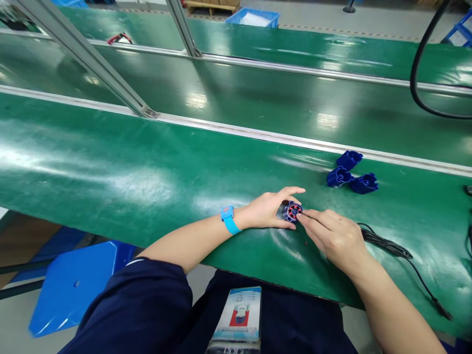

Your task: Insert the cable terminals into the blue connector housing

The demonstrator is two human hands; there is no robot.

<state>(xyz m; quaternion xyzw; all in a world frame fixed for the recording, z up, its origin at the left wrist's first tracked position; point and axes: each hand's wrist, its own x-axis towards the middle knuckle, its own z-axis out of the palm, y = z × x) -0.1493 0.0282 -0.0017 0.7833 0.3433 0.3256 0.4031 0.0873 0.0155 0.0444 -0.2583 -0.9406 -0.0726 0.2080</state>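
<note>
My left hand is curled round a small round blue part with a red centre, holding it on the green bench. A blue wristband sits on that wrist. My right hand comes in from the right, its fingertips pinched together against the red face of the part. What those fingertips hold, if anything, is too small to make out.
Three loose blue parts lie on the bench behind my hands. A black cable runs across the bench at the right. A metal rail divides the green belts. A blue stool stands at lower left. A printed card rests in my lap.
</note>
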